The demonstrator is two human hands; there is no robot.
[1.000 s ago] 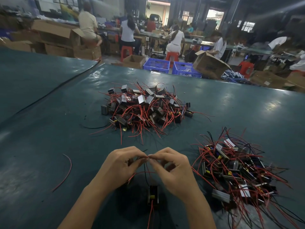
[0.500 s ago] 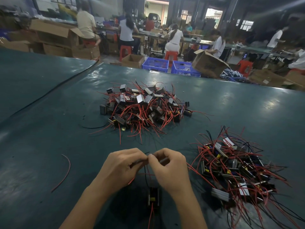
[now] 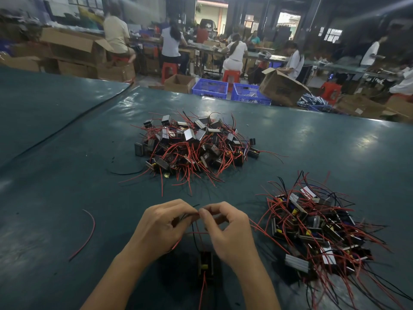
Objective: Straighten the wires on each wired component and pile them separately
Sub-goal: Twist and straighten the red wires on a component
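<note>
At six o'clock a small component (image 3: pixel 205 264) shows between our wrists, over the green desk (image 3: pixel 55 198). Just beyond it, our left hand (image 3: pixel 161 227) and right hand (image 3: pixel 228 231) meet fingertip to fingertip, both pinching its thin wires (image 3: pixel 194 230). One tangled pile (image 3: pixel 312 231) lies at three o'clock, and another pile (image 3: pixel 194 144) farther off at twelve.

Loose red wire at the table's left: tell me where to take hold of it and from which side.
Pinch the loose red wire at its curved middle, fingers coming straight down from above. It lies flat and alone on the table, so no side is blocked; the left hand, now pinching the component's wires, is probably nearest.
</note>
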